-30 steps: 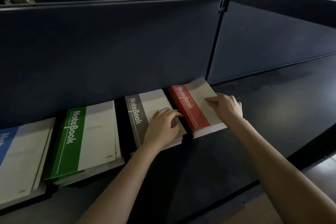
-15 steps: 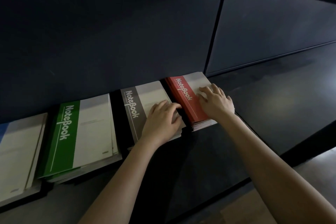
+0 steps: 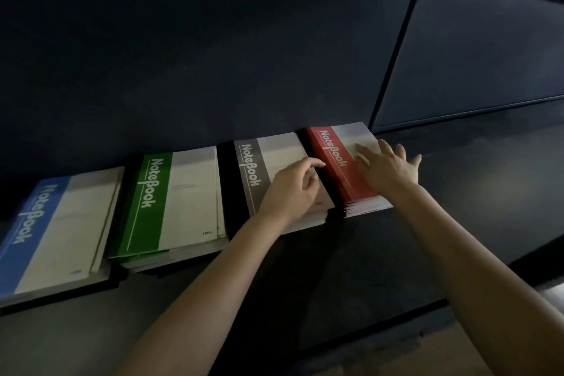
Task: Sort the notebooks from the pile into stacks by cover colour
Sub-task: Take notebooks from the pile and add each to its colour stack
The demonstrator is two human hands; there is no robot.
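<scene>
Left hand [image 3: 293, 189] rests bent-fingered on grey stack [image 3: 274, 162], grip unclear; right hand [image 3: 387, 171] presses flat on red stack [image 3: 334, 168].

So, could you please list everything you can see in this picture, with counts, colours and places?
blue notebook stack: one, blue-and-white cover, far left.
green notebook stack: one, green-and-white cover, right of the blue.
grey notebook stack: one, grey-and-white cover, right of the green.
red notebook stack: one, red-and-white cover, rightmost.
desk: one, dark, under the stacks.
partition panels: two, dark, behind the stacks.
left hand: one, on the grey notebook stack, fingers bent.
right hand: one, flat on the red notebook stack, fingers spread.
</scene>
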